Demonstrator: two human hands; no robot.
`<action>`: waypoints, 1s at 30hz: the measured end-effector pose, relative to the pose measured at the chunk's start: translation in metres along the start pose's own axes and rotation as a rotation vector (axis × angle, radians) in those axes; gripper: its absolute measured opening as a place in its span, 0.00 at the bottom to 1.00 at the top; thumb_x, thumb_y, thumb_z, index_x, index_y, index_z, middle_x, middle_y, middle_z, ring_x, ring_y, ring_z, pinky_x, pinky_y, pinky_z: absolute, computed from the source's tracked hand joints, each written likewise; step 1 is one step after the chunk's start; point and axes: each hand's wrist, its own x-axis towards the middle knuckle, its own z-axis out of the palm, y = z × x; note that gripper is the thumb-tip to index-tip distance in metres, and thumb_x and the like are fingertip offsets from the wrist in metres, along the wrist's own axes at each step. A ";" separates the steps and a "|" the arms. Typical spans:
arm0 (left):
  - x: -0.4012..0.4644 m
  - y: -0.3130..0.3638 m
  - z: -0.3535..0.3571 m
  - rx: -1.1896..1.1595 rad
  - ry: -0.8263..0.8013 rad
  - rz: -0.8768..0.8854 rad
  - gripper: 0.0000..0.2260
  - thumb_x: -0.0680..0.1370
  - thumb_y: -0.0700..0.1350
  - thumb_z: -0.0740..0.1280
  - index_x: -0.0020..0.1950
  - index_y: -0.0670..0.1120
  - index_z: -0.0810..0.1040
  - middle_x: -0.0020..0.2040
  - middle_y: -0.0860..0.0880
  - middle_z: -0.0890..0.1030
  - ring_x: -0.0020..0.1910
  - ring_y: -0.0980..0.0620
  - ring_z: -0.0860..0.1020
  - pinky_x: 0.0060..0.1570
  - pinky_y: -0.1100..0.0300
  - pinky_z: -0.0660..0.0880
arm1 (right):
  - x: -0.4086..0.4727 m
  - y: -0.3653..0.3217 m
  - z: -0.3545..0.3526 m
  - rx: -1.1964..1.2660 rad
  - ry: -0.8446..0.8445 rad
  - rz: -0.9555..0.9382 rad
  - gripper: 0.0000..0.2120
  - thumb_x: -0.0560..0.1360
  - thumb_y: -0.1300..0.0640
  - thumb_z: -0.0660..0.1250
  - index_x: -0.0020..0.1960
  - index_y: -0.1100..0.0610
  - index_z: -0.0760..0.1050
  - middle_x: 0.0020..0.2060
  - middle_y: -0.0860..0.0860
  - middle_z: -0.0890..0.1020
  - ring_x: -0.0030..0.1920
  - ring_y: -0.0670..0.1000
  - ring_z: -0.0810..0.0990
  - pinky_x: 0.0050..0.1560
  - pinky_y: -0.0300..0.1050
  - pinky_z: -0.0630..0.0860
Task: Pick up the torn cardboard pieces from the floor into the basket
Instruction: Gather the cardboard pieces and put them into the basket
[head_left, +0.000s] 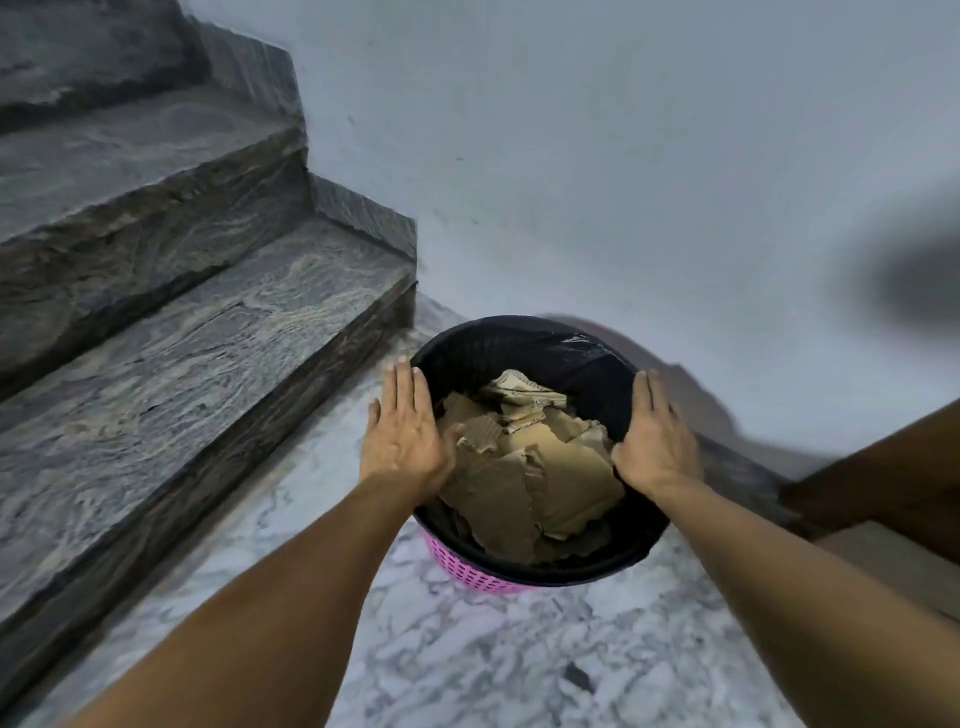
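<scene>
One pink basket (470, 569), torn cardboard pieces (530, 467) inside — uncountable, left hand (402, 434), right hand (655, 441) flat-fingered on its rim

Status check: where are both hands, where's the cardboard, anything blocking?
Left hand and right hand flat on basket rim, no grip. Torn cardboard pieces inside basket. None visible on floor. Nothing blocking.

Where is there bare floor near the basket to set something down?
Bare marble floor lies in front of the basket, between the forearms. A narrower strip runs between the basket and the lowest stair. It is crowded at the rim, where the left hand and right hand flank the cardboard pieces.
</scene>
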 end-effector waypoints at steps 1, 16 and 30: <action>0.001 0.001 -0.001 -0.005 -0.001 -0.007 0.37 0.80 0.60 0.53 0.78 0.40 0.42 0.79 0.44 0.39 0.78 0.47 0.38 0.77 0.47 0.48 | 0.001 -0.001 -0.003 0.037 -0.003 0.019 0.40 0.75 0.58 0.67 0.80 0.58 0.49 0.80 0.52 0.51 0.73 0.61 0.64 0.69 0.54 0.68; 0.005 0.003 0.004 -0.015 0.013 -0.081 0.35 0.81 0.53 0.58 0.79 0.42 0.42 0.79 0.48 0.39 0.78 0.50 0.39 0.77 0.55 0.46 | 0.008 0.007 0.003 0.218 0.053 0.041 0.32 0.78 0.58 0.63 0.78 0.59 0.54 0.74 0.57 0.64 0.67 0.62 0.69 0.58 0.54 0.73; 0.002 0.012 -0.003 0.112 -0.032 -0.126 0.37 0.79 0.52 0.62 0.79 0.41 0.43 0.79 0.46 0.40 0.79 0.48 0.41 0.76 0.57 0.45 | 0.012 0.012 0.012 0.255 0.018 0.047 0.35 0.76 0.62 0.65 0.79 0.59 0.54 0.75 0.57 0.63 0.68 0.61 0.68 0.57 0.56 0.74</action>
